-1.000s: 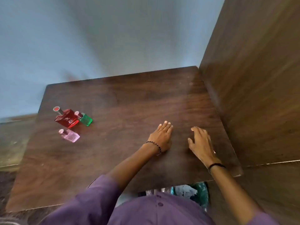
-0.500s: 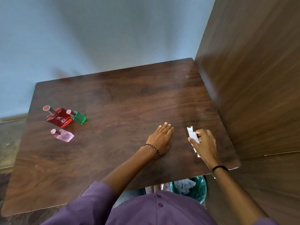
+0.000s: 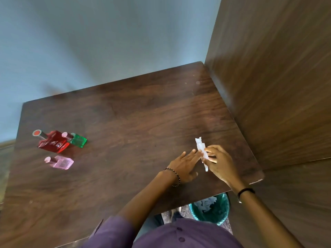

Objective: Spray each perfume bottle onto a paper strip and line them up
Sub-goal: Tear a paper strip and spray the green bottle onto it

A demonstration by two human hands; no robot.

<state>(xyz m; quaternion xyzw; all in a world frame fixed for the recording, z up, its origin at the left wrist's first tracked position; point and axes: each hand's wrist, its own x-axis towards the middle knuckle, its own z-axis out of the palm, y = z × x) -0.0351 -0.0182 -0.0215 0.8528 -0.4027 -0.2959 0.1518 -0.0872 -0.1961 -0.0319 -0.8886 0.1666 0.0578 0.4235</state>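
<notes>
Left hand (image 3: 184, 165) has closed on the strip (image 3: 200, 146), flat and open on counter (image 3: 125, 122), fingertips (image 3: 194, 151) touching it. Right hand (image 3: 221, 163) pinches strip, fingers curled. Bottles (image 3: 53, 143) cluster well apart, left.

The worktop (image 3: 134, 122) lies open through the middle; the red bottle (image 3: 53, 142), green bottle (image 3: 79, 140) and pink bottle (image 3: 62, 162) crowd its left, and a wooden panel (image 3: 277, 86) walls the right.

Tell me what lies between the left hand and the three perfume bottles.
Nothing visible: only bare table separates the left hand from the red bottle, green bottle and pink bottle. The right hand holds the paper strip.
</notes>
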